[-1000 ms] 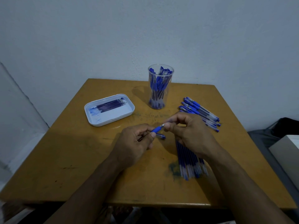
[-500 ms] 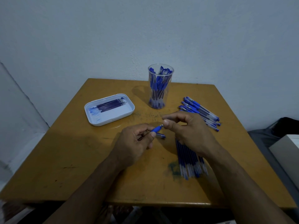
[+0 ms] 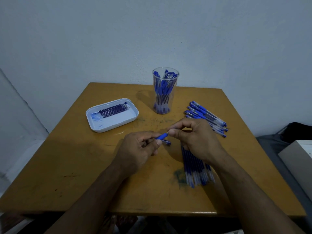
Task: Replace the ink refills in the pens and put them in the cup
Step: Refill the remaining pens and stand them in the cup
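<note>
Blue rubber grip of a clear plastic pen [image 3: 162,136] pokes out from the left hand [image 3: 140,149], which clutches its barrel, while the right hand [image 3: 194,138] pinches its tip. Both hover over the ochre wooden table [image 3: 84,166], in front of the clear plastic cup [image 3: 164,92] crammed with pens.

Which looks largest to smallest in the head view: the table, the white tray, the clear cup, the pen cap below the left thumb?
1. Table
2. White tray
3. Clear cup, narrower than the tray but nearly as tall in this view, so the call is close
4. Pen cap
</note>
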